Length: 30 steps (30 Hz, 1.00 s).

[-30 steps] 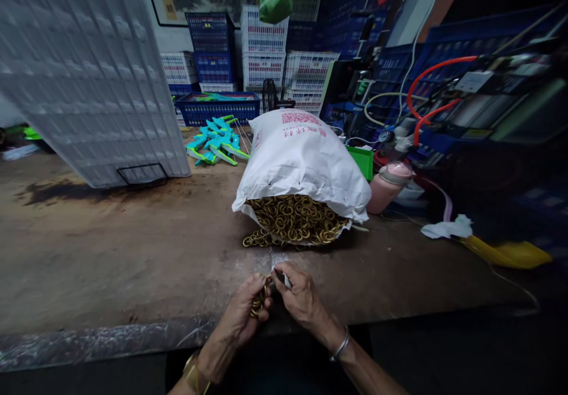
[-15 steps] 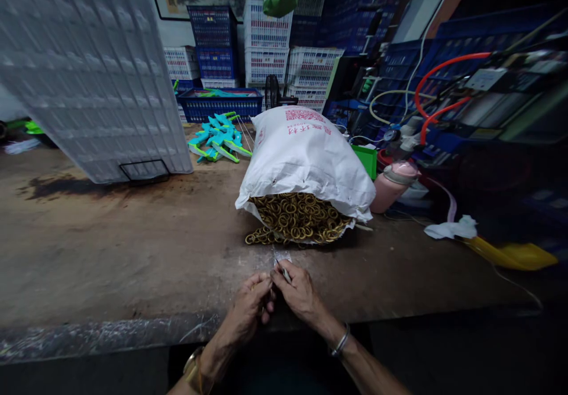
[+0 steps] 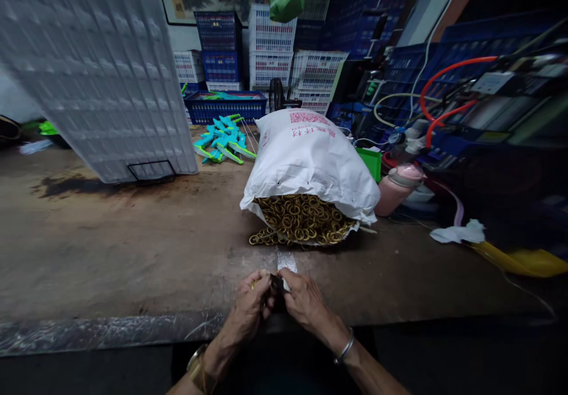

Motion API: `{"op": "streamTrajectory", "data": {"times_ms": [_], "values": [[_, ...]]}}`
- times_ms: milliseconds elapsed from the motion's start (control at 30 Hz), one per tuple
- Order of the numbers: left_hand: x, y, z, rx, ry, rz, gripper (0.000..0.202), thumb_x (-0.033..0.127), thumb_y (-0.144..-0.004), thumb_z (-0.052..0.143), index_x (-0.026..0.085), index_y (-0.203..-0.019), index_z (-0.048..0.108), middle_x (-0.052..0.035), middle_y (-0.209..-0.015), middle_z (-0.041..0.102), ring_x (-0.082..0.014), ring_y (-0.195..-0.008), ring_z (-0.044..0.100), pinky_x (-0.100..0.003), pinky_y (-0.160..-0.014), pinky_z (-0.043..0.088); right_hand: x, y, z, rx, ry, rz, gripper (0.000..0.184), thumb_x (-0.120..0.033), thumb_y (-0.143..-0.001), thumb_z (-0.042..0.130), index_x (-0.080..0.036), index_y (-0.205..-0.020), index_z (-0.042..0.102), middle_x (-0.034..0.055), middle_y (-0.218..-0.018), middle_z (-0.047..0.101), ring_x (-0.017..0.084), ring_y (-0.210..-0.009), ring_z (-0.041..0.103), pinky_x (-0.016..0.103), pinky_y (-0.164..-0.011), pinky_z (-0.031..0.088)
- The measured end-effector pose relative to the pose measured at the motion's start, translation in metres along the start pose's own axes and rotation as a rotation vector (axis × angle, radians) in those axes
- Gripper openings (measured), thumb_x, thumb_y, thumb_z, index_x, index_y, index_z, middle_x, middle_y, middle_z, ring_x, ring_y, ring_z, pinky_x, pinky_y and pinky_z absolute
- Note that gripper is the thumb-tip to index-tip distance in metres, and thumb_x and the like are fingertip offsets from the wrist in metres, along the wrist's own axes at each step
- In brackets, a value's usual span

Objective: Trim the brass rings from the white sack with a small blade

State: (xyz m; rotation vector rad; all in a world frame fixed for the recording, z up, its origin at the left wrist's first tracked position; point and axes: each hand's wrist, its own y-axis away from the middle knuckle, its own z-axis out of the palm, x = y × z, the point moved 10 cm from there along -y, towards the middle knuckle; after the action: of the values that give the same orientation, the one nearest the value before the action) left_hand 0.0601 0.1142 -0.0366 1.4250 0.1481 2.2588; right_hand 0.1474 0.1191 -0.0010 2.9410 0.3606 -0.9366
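Observation:
Just in front of the sack, my two hands meet near the front of the table. My left hand is closed in a pinch, with a bit of a brass-coloured ring showing between its fingers. Closed around a small knife-like tool with a dark flat blade and pale end is my right hand. The blade touches or nearly touches the left fingertips; fingers hide the exact contact. Beyond them lies a white woven sack, its mouth facing me, full of brass-coloured rings. Several rings spill onto the table.
A translucent ribbed plastic panel stands at left on the wooden table. Turquoise-and-green plastic pieces are piled behind. Right of the sack are a pink bottle, a white cloth and a machine with red hoses. Crates stack behind.
The tool in my right hand has turned, so its dark flat side now shows between the hands. My left hand keeps its pinch. The whole view has shifted slightly.

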Motion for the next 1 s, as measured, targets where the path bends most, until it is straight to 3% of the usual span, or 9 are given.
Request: {"op": "streamTrajectory", "data": {"times_ms": [300, 533, 800, 1000], "values": [[-0.003, 0.001, -0.009, 0.075, -0.111, 0.029, 0.029, 0.044, -0.072, 0.06, 0.017, -0.068, 0.051, 0.005, -0.052, 0.048, -0.0049, -0.039, 0.04, -0.014, -0.034, 0.026, 0.003, 0.003, 0.009, -0.038, 0.175, 0.009, 0.028, -0.006, -0.068, 0.04, -0.019, -0.088, 0.054, 0.0017, -0.069, 0.061, 0.014, -0.061, 0.055, 0.023, -0.054, 0.027], [-0.01, 0.018, 0.005, -0.015, 0.027, -0.13, 0.026, 0.04, -0.071, 0.063, 0.016, -0.074, 0.053, 0.0042, -0.061, 0.053, -0.0028, -0.041, 0.043, -0.013, -0.037, 0.023, 0.026, -0.009, 0.003, 0.0, 0.215, 0.092, 0.019, -0.01, -0.075, 0.041, -0.019, -0.085, 0.055, 0.0014, -0.065, 0.06, 0.013, -0.056, 0.054, 0.024, -0.05, 0.024], [-0.01, 0.019, -0.013, 0.075, 0.075, -0.07, 0.028, 0.042, -0.07, 0.063, 0.017, -0.075, 0.05, 0.0044, -0.059, 0.051, -0.0047, -0.043, 0.043, -0.014, -0.037, 0.023, -0.02, -0.001, 0.007, -0.096, 0.16, -0.053, 0.028, -0.005, -0.068, 0.039, -0.019, -0.088, 0.054, 0.0022, -0.071, 0.063, 0.014, -0.062, 0.056, 0.023, -0.056, 0.028], [-0.008, 0.018, -0.015, 0.074, 0.071, -0.037, 0.028, 0.042, -0.071, 0.062, 0.017, -0.072, 0.049, 0.0043, -0.058, 0.05, -0.0048, -0.044, 0.042, -0.014, -0.037, 0.023, -0.02, 0.003, 0.02, -0.15, 0.215, -0.028, 0.029, -0.005, -0.067, 0.041, -0.02, -0.088, 0.053, 0.0023, -0.073, 0.064, 0.015, -0.064, 0.057, 0.023, -0.056, 0.028]]}}
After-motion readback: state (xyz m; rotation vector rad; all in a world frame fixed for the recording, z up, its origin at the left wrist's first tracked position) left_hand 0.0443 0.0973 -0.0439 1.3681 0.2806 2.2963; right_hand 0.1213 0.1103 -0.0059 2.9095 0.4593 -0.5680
